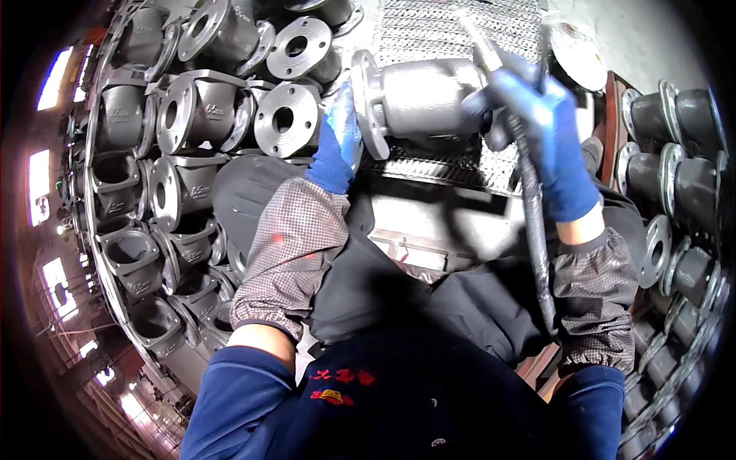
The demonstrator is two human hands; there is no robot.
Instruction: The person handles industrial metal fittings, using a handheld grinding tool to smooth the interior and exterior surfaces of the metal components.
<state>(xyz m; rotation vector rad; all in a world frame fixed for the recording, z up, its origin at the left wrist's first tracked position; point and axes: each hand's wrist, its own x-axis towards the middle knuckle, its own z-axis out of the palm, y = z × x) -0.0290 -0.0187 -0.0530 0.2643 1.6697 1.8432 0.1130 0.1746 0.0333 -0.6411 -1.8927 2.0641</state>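
Observation:
A grey cast metal valve body (429, 100) with a round flange at its left end lies on a metal grating bench (452, 31). My left hand (339, 142), in a blue glove, presses against the flange and steadies the casting. My right hand (540, 126), also blue-gloved, grips a slim pneumatic tool (491, 57) at the casting's right end. A black hose (534, 230) runs down from the tool past my right forearm. The tool's tip is blurred.
A large stack of similar grey flanged castings (192, 115) fills the left side. More castings (678, 153) stand in rows at the right. A round metal disc (579, 54) lies at the upper right. My dark apron covers the lower middle.

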